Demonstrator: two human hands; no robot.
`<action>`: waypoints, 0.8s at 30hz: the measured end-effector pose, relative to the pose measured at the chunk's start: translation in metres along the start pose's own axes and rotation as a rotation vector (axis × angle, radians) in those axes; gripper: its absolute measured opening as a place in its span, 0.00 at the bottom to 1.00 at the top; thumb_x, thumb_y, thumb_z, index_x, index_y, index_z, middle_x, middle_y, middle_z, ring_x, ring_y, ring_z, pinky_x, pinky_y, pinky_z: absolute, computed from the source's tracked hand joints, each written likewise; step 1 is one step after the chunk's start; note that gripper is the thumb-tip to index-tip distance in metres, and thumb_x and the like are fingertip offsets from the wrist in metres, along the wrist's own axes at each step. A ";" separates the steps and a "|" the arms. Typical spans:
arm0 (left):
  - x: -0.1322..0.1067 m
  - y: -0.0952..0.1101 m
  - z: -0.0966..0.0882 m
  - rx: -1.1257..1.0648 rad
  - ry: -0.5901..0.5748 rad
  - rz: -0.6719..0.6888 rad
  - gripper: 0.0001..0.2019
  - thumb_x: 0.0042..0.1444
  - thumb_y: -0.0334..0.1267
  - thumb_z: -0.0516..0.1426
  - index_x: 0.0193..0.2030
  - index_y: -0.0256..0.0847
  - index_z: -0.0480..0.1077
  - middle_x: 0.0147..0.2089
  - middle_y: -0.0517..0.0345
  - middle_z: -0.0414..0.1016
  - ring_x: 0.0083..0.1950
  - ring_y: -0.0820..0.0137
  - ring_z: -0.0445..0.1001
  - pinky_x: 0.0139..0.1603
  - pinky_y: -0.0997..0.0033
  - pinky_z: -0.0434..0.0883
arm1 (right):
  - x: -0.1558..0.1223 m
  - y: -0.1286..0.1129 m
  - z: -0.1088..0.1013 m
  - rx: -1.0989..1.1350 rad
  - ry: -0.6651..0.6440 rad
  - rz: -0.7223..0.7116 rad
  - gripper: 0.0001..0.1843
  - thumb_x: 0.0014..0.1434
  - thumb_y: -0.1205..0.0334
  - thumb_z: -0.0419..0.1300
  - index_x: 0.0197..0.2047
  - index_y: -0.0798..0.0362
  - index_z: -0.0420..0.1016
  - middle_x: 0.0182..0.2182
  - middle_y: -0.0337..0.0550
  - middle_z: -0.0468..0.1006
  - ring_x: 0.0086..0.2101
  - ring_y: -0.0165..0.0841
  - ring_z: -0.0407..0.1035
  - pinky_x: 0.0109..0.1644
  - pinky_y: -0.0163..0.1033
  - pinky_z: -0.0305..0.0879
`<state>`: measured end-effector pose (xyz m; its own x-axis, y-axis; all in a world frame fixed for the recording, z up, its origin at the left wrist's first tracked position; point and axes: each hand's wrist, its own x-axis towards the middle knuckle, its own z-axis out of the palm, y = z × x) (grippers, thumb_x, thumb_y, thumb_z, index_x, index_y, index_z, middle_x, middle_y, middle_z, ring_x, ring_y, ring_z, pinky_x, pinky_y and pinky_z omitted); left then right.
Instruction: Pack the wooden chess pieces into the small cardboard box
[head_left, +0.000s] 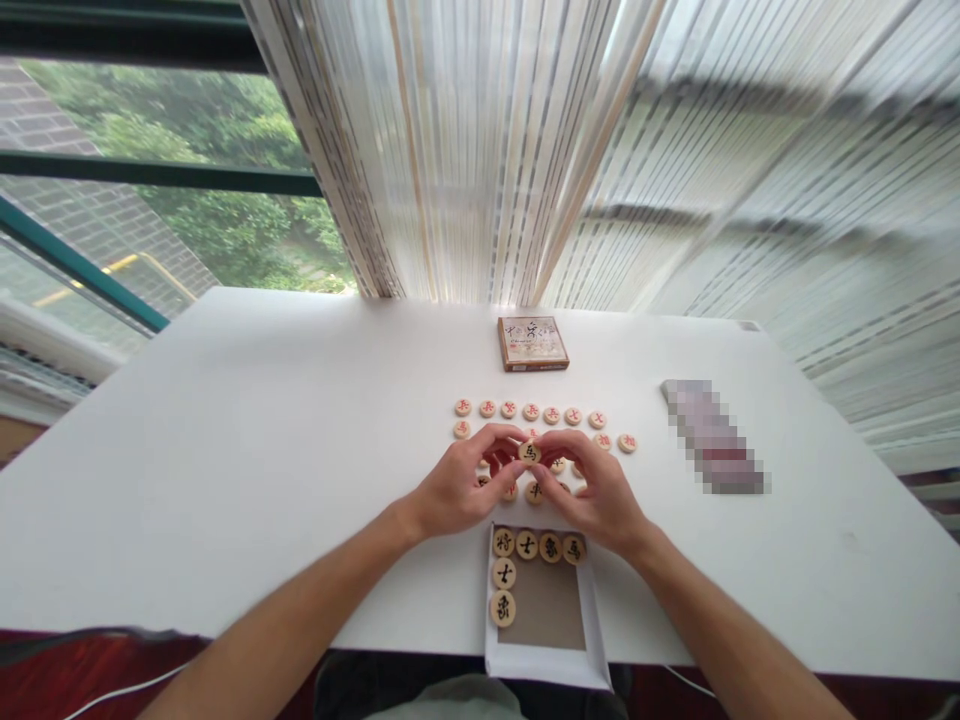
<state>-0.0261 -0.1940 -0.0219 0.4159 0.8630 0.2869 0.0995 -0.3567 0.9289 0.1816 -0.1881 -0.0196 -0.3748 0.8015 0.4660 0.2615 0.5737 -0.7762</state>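
Note:
Between the fingertips of both hands is a round wooden Chinese chess piece (529, 453) with a black character facing me. My left hand (466, 475) pinches its left side, and my right hand (592, 485) pinches its right side. Rows of other pieces lie on the table behind and under the hands, partly hidden by the fingers; red-lettered pieces (531, 411) form the far row. Just below the hands stands an open white box (592, 610). Inside it, several black-lettered pieces (527, 545) line the far side and the left side.
A flat Chinese chess box (534, 345) lies at the back of the white table (225, 450). To the right is a blurred-out oblong object (716, 440). Striped curtains (465, 150) and a window stand beyond the far edge. The white box reaches the table's near edge.

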 end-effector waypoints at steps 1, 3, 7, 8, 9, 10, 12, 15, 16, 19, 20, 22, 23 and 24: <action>0.000 0.000 0.000 0.001 0.000 0.001 0.14 0.67 0.36 0.59 0.57 0.40 0.66 0.43 0.54 0.77 0.40 0.70 0.78 0.42 0.70 0.76 | 0.000 0.000 0.000 -0.005 0.001 -0.001 0.13 0.63 0.68 0.64 0.51 0.50 0.71 0.39 0.44 0.79 0.36 0.33 0.76 0.41 0.41 0.76; 0.000 -0.001 0.000 0.004 0.000 0.001 0.14 0.67 0.36 0.59 0.57 0.39 0.66 0.43 0.54 0.77 0.40 0.70 0.78 0.42 0.70 0.76 | 0.000 0.001 0.000 -0.012 0.004 -0.004 0.14 0.63 0.68 0.64 0.51 0.50 0.71 0.39 0.43 0.79 0.35 0.33 0.76 0.40 0.40 0.76; -0.001 -0.002 0.001 0.020 -0.002 -0.005 0.14 0.67 0.36 0.59 0.57 0.39 0.67 0.43 0.53 0.77 0.39 0.70 0.78 0.42 0.70 0.77 | 0.000 0.002 0.000 -0.024 0.003 -0.003 0.14 0.63 0.67 0.64 0.51 0.49 0.72 0.38 0.43 0.79 0.35 0.33 0.76 0.40 0.41 0.76; -0.001 -0.003 0.001 0.024 -0.001 -0.003 0.14 0.67 0.36 0.59 0.57 0.39 0.67 0.43 0.53 0.77 0.39 0.70 0.78 0.42 0.70 0.77 | 0.000 0.002 0.000 -0.022 0.001 -0.002 0.13 0.63 0.67 0.65 0.50 0.49 0.72 0.38 0.43 0.79 0.35 0.33 0.76 0.40 0.40 0.76; -0.001 -0.003 0.001 0.027 0.002 0.002 0.14 0.66 0.36 0.59 0.57 0.39 0.67 0.43 0.53 0.77 0.39 0.70 0.78 0.42 0.70 0.77 | 0.000 0.002 0.000 -0.017 0.001 0.000 0.13 0.63 0.67 0.65 0.50 0.49 0.72 0.38 0.43 0.79 0.35 0.33 0.76 0.40 0.40 0.76; -0.001 -0.003 0.001 0.031 0.005 0.009 0.14 0.66 0.36 0.59 0.57 0.39 0.67 0.43 0.53 0.77 0.38 0.71 0.78 0.41 0.71 0.76 | 0.000 0.002 0.000 -0.008 0.002 0.004 0.13 0.63 0.66 0.65 0.50 0.49 0.72 0.38 0.43 0.79 0.35 0.33 0.76 0.40 0.40 0.75; -0.001 -0.003 0.001 0.048 0.008 0.027 0.14 0.66 0.35 0.59 0.57 0.39 0.67 0.43 0.54 0.78 0.38 0.72 0.77 0.40 0.72 0.76 | 0.001 0.002 0.000 0.014 0.002 0.017 0.12 0.63 0.65 0.65 0.49 0.49 0.72 0.38 0.42 0.79 0.35 0.32 0.76 0.40 0.39 0.75; -0.001 -0.002 0.002 0.111 0.019 0.074 0.14 0.66 0.34 0.59 0.57 0.39 0.68 0.40 0.56 0.78 0.36 0.73 0.76 0.38 0.73 0.75 | 0.001 0.002 0.000 0.033 0.010 0.037 0.09 0.63 0.64 0.66 0.47 0.50 0.73 0.36 0.42 0.79 0.34 0.32 0.76 0.39 0.38 0.75; -0.001 -0.002 0.002 0.134 0.020 0.096 0.14 0.66 0.34 0.59 0.57 0.39 0.68 0.39 0.57 0.78 0.35 0.73 0.76 0.37 0.74 0.75 | 0.001 0.002 0.000 0.031 0.016 0.042 0.08 0.63 0.63 0.66 0.46 0.50 0.73 0.35 0.41 0.79 0.34 0.32 0.76 0.38 0.37 0.74; -0.001 -0.002 0.002 0.194 0.018 0.174 0.14 0.65 0.32 0.60 0.57 0.38 0.68 0.38 0.57 0.79 0.33 0.74 0.76 0.36 0.75 0.75 | 0.001 0.004 0.000 0.005 0.033 0.046 0.07 0.63 0.62 0.66 0.44 0.50 0.74 0.33 0.39 0.79 0.32 0.31 0.75 0.35 0.36 0.73; -0.001 -0.002 0.003 0.213 0.018 0.200 0.14 0.64 0.32 0.60 0.56 0.37 0.68 0.39 0.56 0.79 0.33 0.75 0.76 0.36 0.75 0.75 | 0.000 0.004 0.001 -0.005 0.036 0.045 0.07 0.63 0.62 0.67 0.43 0.50 0.74 0.32 0.39 0.79 0.31 0.31 0.75 0.35 0.35 0.73; -0.001 -0.003 0.003 0.256 0.023 0.245 0.14 0.64 0.32 0.60 0.56 0.37 0.69 0.41 0.54 0.80 0.33 0.75 0.76 0.37 0.74 0.76 | 0.000 0.005 0.001 -0.023 0.045 0.040 0.07 0.62 0.62 0.67 0.42 0.50 0.74 0.31 0.38 0.79 0.30 0.31 0.74 0.34 0.35 0.73; -0.001 -0.003 0.003 0.280 0.025 0.261 0.14 0.64 0.32 0.60 0.56 0.37 0.69 0.43 0.53 0.80 0.33 0.75 0.76 0.37 0.74 0.77 | 0.000 0.005 0.002 -0.031 0.049 0.037 0.06 0.62 0.61 0.67 0.41 0.50 0.74 0.30 0.38 0.79 0.29 0.30 0.74 0.33 0.35 0.73; -0.001 -0.004 0.003 0.302 0.027 0.274 0.14 0.64 0.32 0.60 0.55 0.37 0.69 0.44 0.52 0.81 0.33 0.74 0.76 0.37 0.73 0.77 | 0.000 0.005 0.002 -0.039 0.052 0.035 0.06 0.62 0.61 0.67 0.41 0.50 0.74 0.30 0.38 0.79 0.29 0.31 0.74 0.33 0.35 0.73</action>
<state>-0.0239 -0.1949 -0.0265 0.4402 0.7292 0.5239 0.2511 -0.6602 0.7079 0.1814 -0.1857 -0.0243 -0.3181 0.8281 0.4616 0.3087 0.5508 -0.7754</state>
